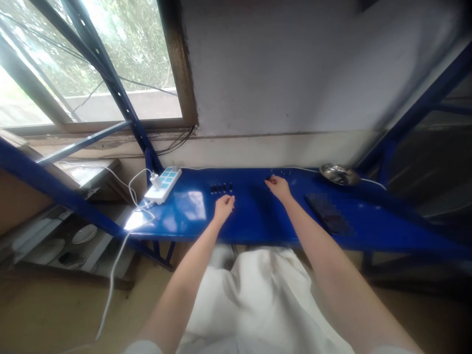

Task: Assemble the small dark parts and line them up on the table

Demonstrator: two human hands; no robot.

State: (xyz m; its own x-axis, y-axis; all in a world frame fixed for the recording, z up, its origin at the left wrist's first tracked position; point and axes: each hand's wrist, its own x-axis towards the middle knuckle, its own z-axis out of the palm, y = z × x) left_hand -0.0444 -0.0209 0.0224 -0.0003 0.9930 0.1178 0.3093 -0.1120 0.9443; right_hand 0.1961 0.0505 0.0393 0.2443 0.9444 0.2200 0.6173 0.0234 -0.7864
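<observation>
On the blue bench [247, 216], small dark pieces [221, 188] stand in a row (the rightmost set slightly off). The left hand [224, 206] is just on the near side of them, thumb and fingertips together; whether it grips anything I cannot tell. The right hand [277, 187] is well apart from it, fingers pinched at a tiny dark bit [271, 178], too small to make out. Near it lie tiny bits [283, 172] by the wall [258, 150].

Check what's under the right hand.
Blue tabletop shows around the right hand. Something small and dark shows by its fingertips, too small to identify. Anything under the palm is covered.
</observation>
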